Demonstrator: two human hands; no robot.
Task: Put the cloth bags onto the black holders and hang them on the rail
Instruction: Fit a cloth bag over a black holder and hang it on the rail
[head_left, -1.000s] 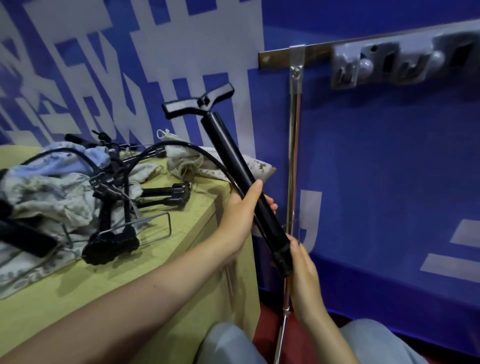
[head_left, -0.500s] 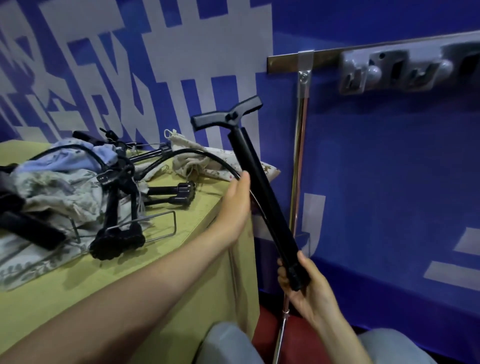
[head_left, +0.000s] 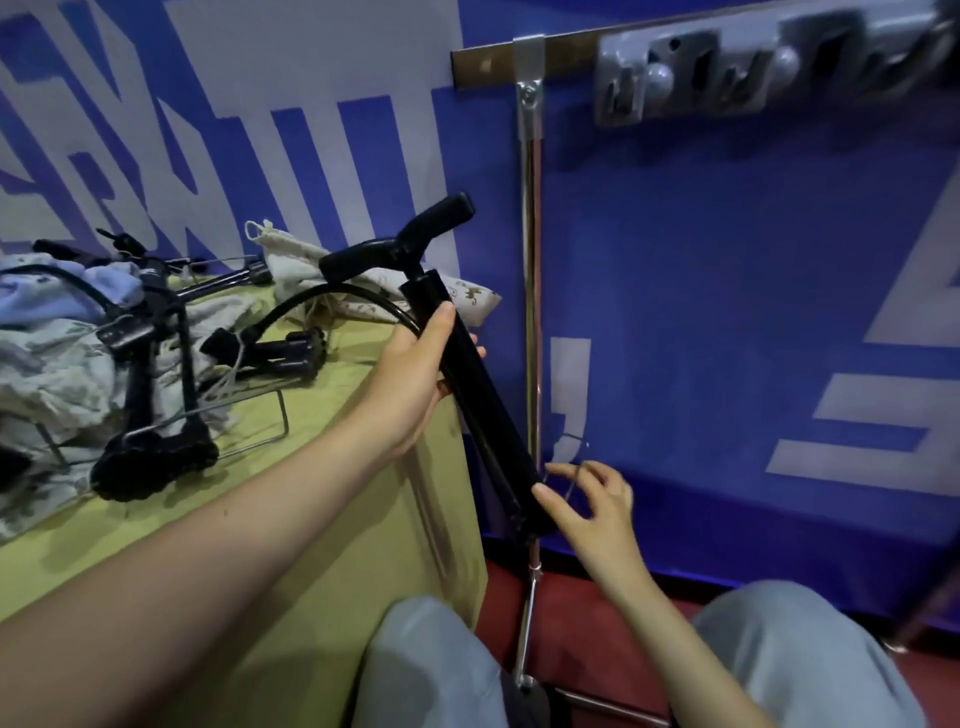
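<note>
My left hand (head_left: 410, 379) grips the upper part of a black holder (head_left: 483, 405), a long tube with a T-shaped handle and a black hose. The holder leans over the table's right edge, handle up. At its lower end, my right hand (head_left: 597, 509) is loosely spread; thumb and forefinger touch a thin wire foot there. Cloth bags lie on the table: a crumpled pile (head_left: 52, 364) at the left and a patterned one (head_left: 467, 296) behind the holder. The metal rail (head_left: 483, 65) runs along the blue wall at the top.
Other black holders (head_left: 156, 452) lie tangled on the yellow-green table (head_left: 311, 493) with a wire frame. A chrome post (head_left: 531, 312) drops from the rail to the red floor. A grey hook block (head_left: 727, 73) sits on the rail. My knees show below.
My right hand has let go of the holder's lower end and now fingers the thin wire there. My left hand has closed round the tube higher up. The holder has tilted lower.
</note>
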